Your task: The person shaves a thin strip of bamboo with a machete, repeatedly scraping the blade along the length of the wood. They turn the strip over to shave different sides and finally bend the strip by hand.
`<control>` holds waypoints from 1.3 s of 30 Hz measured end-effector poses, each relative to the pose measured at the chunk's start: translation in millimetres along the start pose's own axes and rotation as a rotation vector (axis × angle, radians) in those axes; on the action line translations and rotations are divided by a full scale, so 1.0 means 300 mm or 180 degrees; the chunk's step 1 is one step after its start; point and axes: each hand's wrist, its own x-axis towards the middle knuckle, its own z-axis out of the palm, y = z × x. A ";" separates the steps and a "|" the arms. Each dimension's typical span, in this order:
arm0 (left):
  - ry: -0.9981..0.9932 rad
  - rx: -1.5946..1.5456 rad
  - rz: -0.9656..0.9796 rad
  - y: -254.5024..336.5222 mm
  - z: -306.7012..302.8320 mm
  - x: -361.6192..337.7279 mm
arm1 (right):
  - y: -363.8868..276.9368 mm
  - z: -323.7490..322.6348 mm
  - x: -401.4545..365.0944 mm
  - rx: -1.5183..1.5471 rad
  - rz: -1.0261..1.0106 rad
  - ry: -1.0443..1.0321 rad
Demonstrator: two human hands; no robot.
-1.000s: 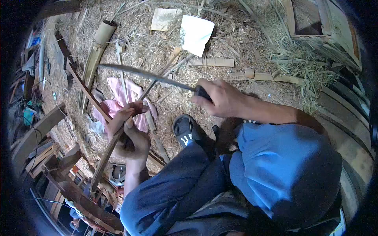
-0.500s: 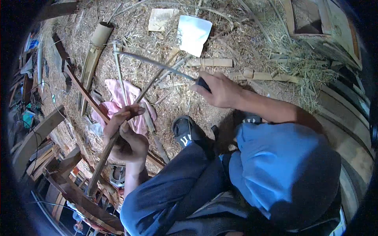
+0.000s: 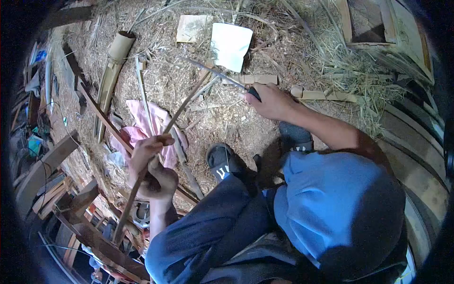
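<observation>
My left hand (image 3: 162, 179) is closed around a long, thin wooden or bamboo strip (image 3: 177, 114). The strip runs slantwise, its lower end down by the timber at the lower left and its upper part pointing away from me. In my right hand (image 3: 274, 102) is the black handle of a long, slim-bladed knife (image 3: 226, 78), fingers wrapped round it. The blade points up and left and overlaps the strip near its far end in this view. Under the left hand a pink cloth (image 3: 137, 111) lies on the ground, with a reddish-brown wooden bar (image 3: 101, 111) across it.
Shavings and straw cover the ground. A bamboo tube (image 3: 121, 45), split lower down, lies at the upper left, and a white sheet (image 3: 231, 46) beyond the knife. Timber pieces (image 3: 49, 158) crowd the left side. A wooden frame (image 3: 390, 45) stands at the upper right.
My right hand and the knife have moved right and slightly away from me, so the blade's tip is now nearer the strip. The left hand stays almost in place on the strip.
</observation>
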 end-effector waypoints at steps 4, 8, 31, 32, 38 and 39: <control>-0.0393 0.0503 0.0046 0.008 -0.025 0.019 | -0.168 -0.070 -0.046 0.0649 -0.0326 -0.0610; -0.0816 0.0579 0.0271 -0.006 -0.024 0.050 | -0.281 -0.124 -0.092 0.0689 -0.0815 -0.0816; -0.0157 0.0199 0.0126 -0.038 -0.037 -0.009 | -0.245 -0.100 -0.083 0.0585 -0.0965 -0.0479; -0.0381 0.0287 0.0162 -0.020 -0.052 0.008 | -0.251 -0.109 -0.082 0.0587 -0.0965 -0.0469; -0.0105 0.0101 0.0135 -0.002 -0.059 0.016 | -0.269 -0.127 -0.075 0.0631 -0.1097 -0.0434; -0.0157 0.0066 0.0186 -0.002 -0.060 0.018 | -0.274 -0.136 -0.073 0.0651 -0.1110 -0.0434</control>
